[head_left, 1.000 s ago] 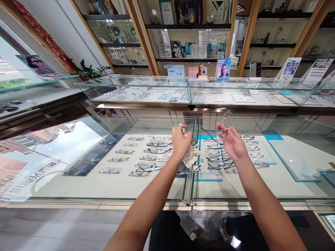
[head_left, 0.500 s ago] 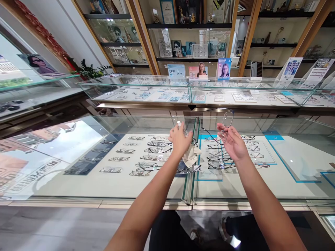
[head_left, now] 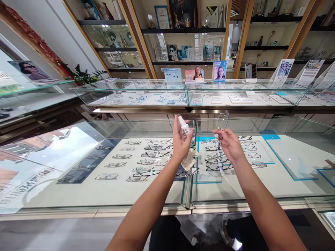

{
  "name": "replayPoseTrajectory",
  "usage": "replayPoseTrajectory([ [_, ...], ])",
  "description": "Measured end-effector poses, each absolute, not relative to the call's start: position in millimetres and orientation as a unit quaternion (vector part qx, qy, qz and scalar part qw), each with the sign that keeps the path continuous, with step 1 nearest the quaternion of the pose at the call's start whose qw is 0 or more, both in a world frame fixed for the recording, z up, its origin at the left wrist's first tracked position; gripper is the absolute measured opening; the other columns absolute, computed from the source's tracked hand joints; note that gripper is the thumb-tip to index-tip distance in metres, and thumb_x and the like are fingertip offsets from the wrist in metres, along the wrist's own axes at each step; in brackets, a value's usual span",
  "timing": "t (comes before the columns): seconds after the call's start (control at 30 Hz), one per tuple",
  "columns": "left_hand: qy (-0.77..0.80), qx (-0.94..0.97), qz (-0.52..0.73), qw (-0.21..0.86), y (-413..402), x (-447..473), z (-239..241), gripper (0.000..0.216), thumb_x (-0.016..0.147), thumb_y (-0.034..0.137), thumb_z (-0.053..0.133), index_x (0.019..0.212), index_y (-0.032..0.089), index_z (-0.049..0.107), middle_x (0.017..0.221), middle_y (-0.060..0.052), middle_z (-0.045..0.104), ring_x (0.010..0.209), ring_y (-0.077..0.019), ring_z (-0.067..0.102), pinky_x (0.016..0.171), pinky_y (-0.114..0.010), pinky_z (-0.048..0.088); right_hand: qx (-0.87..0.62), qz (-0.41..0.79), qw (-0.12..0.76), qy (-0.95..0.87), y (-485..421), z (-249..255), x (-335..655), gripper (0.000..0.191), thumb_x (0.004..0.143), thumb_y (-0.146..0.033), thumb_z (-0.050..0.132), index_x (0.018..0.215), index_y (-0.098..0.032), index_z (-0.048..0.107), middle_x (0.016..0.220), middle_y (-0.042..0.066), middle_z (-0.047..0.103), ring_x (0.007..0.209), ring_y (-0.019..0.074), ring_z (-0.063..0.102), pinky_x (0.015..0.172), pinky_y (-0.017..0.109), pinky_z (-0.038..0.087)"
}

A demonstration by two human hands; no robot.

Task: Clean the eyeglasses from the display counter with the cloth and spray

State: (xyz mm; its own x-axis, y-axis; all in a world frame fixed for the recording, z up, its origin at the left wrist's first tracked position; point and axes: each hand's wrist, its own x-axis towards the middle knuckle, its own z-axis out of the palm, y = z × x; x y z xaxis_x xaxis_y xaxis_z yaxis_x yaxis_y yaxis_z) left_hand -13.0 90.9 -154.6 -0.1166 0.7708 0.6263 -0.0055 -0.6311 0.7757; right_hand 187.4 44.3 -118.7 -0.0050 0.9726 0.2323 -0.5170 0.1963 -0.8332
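Observation:
My left hand (head_left: 180, 143) is closed round a small white spray bottle (head_left: 184, 126), held upright with its nozzle toward the right. A pale cleaning cloth (head_left: 188, 161) hangs from the same hand, below the palm. My right hand (head_left: 228, 143) pinches a thin-framed pair of glasses (head_left: 222, 122), lens up, its temples hanging down. Both hands hover above the glass top of a display counter (head_left: 146, 195), close together near the seam between two cases.
Rows of glasses (head_left: 146, 157) lie inside the near counter under the glass. A second glass counter (head_left: 188, 96) runs behind it, with upright cards and posters on top. Shelves with pictures and trophies fill the back wall. A potted plant (head_left: 85, 75) stands at left.
My left hand has lifted the spray bottle and turned it upright toward the glasses. My right hand has drawn the glasses a little left and lower. The view shifted slightly.

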Motion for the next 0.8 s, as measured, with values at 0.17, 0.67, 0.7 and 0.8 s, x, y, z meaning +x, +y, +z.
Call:
replayPoseTrajectory([
  [0.17,0.285,0.525,0.591,0.542,88.9,-13.7,-145.6,0.07,0.079,0.051,0.086,0.135,0.025,0.053,0.122,-0.011,0.07,0.111,-0.0258,0.072,0.092,-0.038,0.06,-0.287,0.561,0.645,-0.431,43.3,-119.0,182.8,0.038,0.063,-0.055,0.095,0.075,-0.027,0.072,0.088,0.001,0.08,0.1,0.0225,0.071,0.104,0.04,0.049],
  [0.67,0.249,0.499,0.494,0.667,69.4,-8.3,-119.4,0.061,0.083,0.081,0.041,0.069,0.022,0.047,0.074,-0.004,0.044,0.076,-0.0202,0.05,0.068,-0.035,0.048,-0.361,0.529,0.569,-0.516,39.4,-121.8,179.1,0.044,0.063,-0.064,0.091,0.073,-0.025,0.073,0.081,0.002,0.075,0.087,0.0211,0.065,0.09,0.037,0.049],
  [0.7,0.276,0.537,0.508,0.614,71.0,-7.1,-122.1,0.061,0.084,0.08,0.037,0.07,0.022,0.048,0.075,-0.004,0.045,0.076,-0.0204,0.05,0.07,-0.035,0.047,-0.365,0.527,0.561,-0.524,38.9,-121.5,178.6,0.044,0.064,-0.064,0.09,0.074,-0.025,0.073,0.081,0.002,0.075,0.088,0.0213,0.065,0.089,0.037,0.049],
  [0.8,0.337,0.61,0.536,0.477,76.3,-4.9,-131.7,0.055,0.084,0.076,0.044,0.073,0.022,0.053,0.077,-0.004,0.049,0.076,-0.0197,0.046,0.073,-0.035,0.042,-0.376,0.522,0.534,-0.547,37.4,-121.5,177.2,0.043,0.066,-0.064,0.089,0.073,-0.025,0.072,0.081,0.003,0.075,0.087,0.0214,0.063,0.084,0.036,0.047],
])
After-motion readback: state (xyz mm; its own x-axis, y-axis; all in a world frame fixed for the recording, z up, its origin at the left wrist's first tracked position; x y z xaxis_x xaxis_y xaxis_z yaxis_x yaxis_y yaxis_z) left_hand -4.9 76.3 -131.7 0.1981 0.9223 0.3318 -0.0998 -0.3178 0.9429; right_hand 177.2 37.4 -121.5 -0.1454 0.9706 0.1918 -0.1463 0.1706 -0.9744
